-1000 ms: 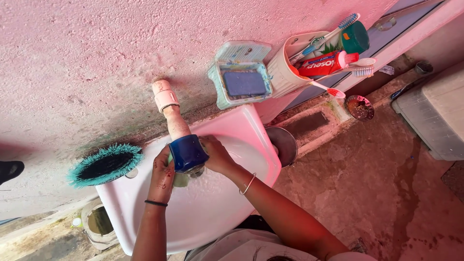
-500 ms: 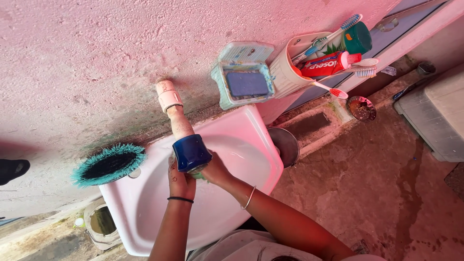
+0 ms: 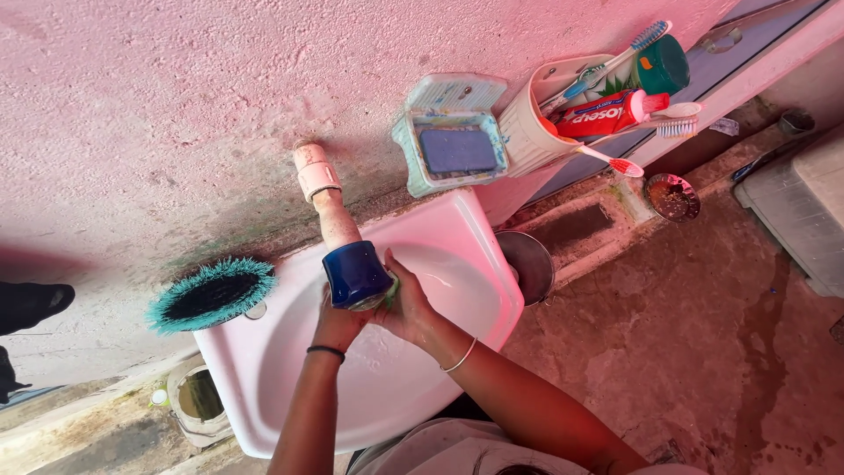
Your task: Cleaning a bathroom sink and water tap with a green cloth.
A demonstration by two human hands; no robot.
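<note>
- the blue tap (image 3: 356, 274) stands out over the white sink (image 3: 457, 264), long axis running from the far wall toward the near side, its head pointing near.
- left hand (image 3: 337, 324) and right hand (image 3: 406, 308) meet just under it, pressed around something pale green; how tight the grip is, cannot tell.
- a teal brush (image 3: 211, 295) lies to the left on the sink rim.

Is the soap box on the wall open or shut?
Open. The soap box has its lid swung up against the wall, and the blue bar inside the tray is in plain sight.

Both hands, left hand (image 3: 337, 324) and right hand (image 3: 406, 308), meet over the sink (image 3: 457, 237) under the tap (image 3: 356, 273). A brush (image 3: 211, 295) lies on the sink's left rim. The soap box (image 3: 453, 145) and toothbrush cup (image 3: 532, 132) hang on the wall far right.
</note>
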